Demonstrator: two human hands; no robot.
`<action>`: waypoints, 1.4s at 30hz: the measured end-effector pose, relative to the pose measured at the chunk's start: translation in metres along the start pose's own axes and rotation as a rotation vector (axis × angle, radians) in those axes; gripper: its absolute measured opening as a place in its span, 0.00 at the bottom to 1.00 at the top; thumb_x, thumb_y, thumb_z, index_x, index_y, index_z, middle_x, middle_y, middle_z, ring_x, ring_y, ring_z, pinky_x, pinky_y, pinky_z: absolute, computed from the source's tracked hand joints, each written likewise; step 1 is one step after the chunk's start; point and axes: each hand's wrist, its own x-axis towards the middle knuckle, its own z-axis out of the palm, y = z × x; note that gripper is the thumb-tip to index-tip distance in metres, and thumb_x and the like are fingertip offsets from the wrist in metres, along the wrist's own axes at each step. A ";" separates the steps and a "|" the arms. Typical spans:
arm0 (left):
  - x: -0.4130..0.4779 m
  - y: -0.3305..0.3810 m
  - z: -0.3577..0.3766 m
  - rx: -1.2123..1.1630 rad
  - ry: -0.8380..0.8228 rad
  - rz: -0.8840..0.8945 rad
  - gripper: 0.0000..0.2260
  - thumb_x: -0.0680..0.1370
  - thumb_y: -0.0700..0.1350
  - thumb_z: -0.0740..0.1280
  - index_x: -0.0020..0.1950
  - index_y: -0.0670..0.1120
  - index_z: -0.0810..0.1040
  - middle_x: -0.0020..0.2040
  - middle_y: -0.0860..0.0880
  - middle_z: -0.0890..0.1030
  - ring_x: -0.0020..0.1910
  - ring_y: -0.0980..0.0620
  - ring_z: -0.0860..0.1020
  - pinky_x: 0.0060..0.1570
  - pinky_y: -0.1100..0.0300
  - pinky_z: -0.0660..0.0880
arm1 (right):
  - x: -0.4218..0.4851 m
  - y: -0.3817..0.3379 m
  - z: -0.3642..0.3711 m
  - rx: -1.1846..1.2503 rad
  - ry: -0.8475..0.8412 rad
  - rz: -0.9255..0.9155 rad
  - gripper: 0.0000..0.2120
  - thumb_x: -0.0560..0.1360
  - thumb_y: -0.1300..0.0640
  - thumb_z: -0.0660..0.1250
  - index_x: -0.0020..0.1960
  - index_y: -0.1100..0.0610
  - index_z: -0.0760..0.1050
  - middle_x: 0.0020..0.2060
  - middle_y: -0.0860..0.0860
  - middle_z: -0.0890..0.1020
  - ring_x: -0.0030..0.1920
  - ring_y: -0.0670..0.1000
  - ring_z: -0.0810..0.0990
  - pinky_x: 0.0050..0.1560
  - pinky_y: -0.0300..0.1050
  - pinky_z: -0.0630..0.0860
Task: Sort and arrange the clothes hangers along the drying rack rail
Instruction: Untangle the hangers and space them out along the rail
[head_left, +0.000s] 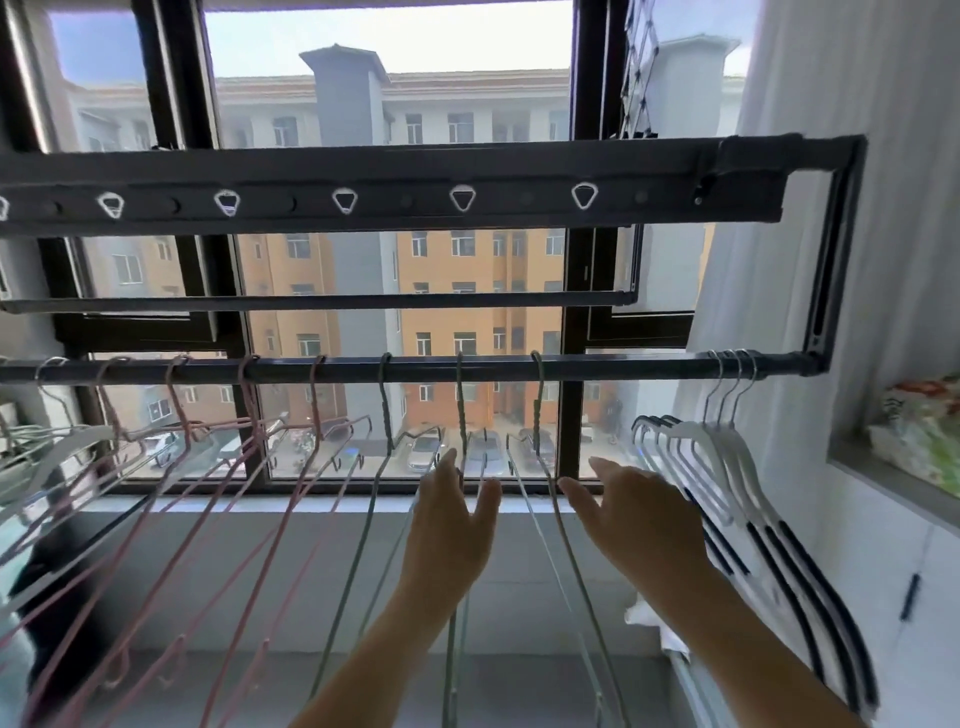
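Note:
A dark drying rack rail runs across the window. Several pink hangers hang spaced along its left part. Three green hangers hang in the middle. A tight bunch of white hangers with dark grips hangs at the right end. My left hand is raised with straight fingers beside the middle green hanger, fingertips at its shoulder. My right hand is spread with straight fingers between the rightmost green hanger and the white bunch, holding nothing.
Above the rail sits a wide rack bar with loop holes and a thinner rod. The window frame and sill lie behind. A white curtain and a shelf with a floral bundle are at the right.

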 end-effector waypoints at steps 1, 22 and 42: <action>-0.003 0.008 0.000 0.008 0.016 0.048 0.29 0.78 0.56 0.58 0.74 0.45 0.54 0.71 0.44 0.64 0.69 0.48 0.64 0.68 0.50 0.64 | -0.001 0.009 -0.007 -0.033 0.020 0.012 0.22 0.75 0.39 0.58 0.57 0.55 0.76 0.43 0.52 0.84 0.42 0.51 0.83 0.35 0.38 0.73; -0.022 0.029 0.035 0.226 0.003 0.065 0.25 0.75 0.58 0.61 0.70 0.53 0.60 0.73 0.50 0.56 0.73 0.49 0.51 0.69 0.47 0.55 | -0.016 0.093 -0.034 -0.313 -0.137 0.160 0.03 0.74 0.58 0.62 0.43 0.57 0.72 0.28 0.48 0.71 0.27 0.49 0.72 0.28 0.37 0.67; -0.015 -0.003 0.013 0.209 -0.011 -0.068 0.22 0.75 0.40 0.62 0.69 0.45 0.66 0.75 0.40 0.53 0.74 0.42 0.51 0.71 0.49 0.54 | -0.005 0.039 -0.015 -0.009 -0.216 0.091 0.11 0.76 0.53 0.60 0.51 0.60 0.73 0.39 0.53 0.78 0.39 0.53 0.78 0.39 0.43 0.75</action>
